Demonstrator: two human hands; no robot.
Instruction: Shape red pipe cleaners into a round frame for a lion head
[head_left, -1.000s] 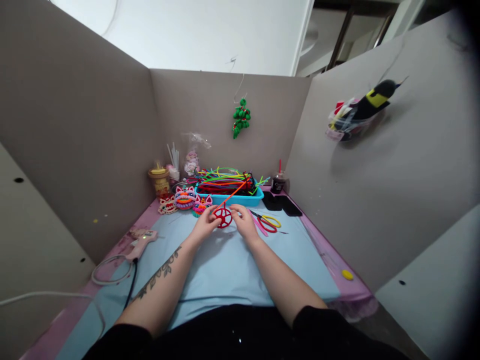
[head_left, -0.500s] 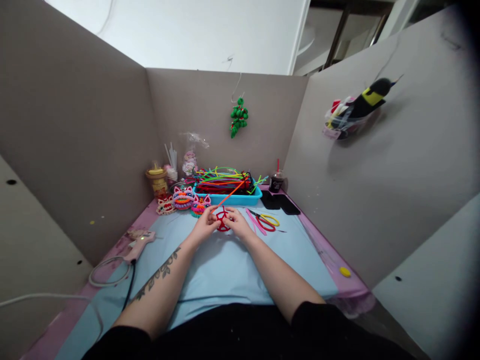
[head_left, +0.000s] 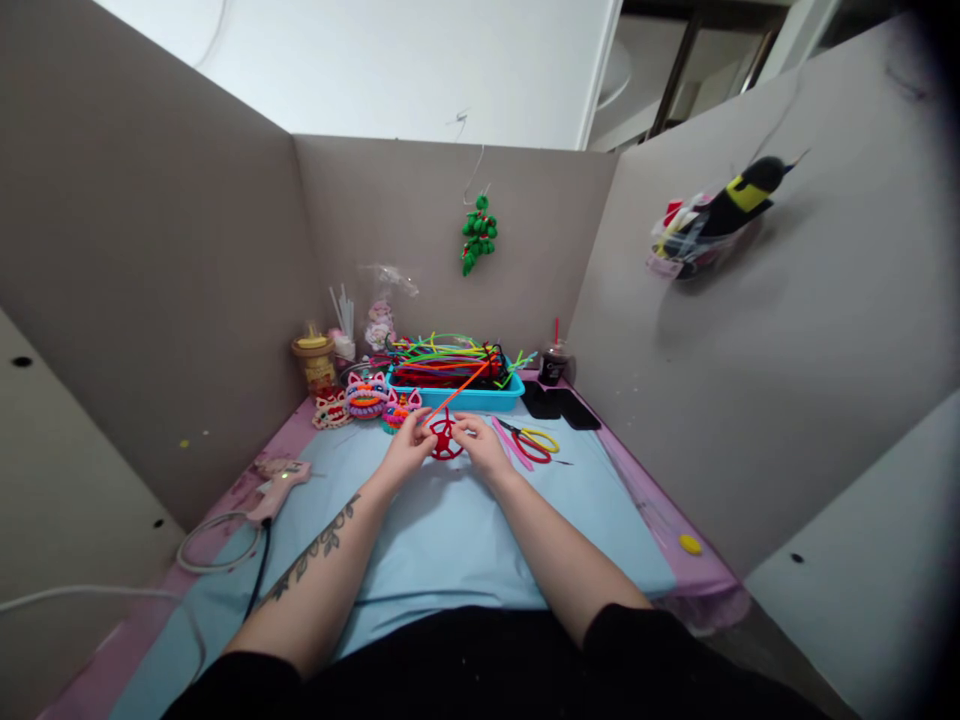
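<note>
Above the blue cloth, a red wheel-shaped pipe-cleaner frame [head_left: 444, 440] with a round rim and spokes is held between my hands. My left hand [head_left: 407, 446] pinches its left side. An orange pipe cleaner [head_left: 459, 391] slants up and right from those same fingers, across the front of the tray. On the opposite side, the fingers of my right hand [head_left: 480, 446] are closed on the rim of the red frame. My fingertips hide parts of the frame's edge.
A blue tray [head_left: 457, 401] of colourful pipe cleaners stands behind my hands, with pipe-cleaner animal heads [head_left: 367, 397] left of it. Scissors [head_left: 534, 446], pink strips [head_left: 511, 445] and dark phones [head_left: 561, 406] lie right. A glue gun [head_left: 281, 492] lies left; grey panels [head_left: 450, 240] surround the table.
My fingers have drawn a little apart around the red frame, so more of its spokes show. The frame has turned slightly. The orange pipe cleaner stays in my left hand.
</note>
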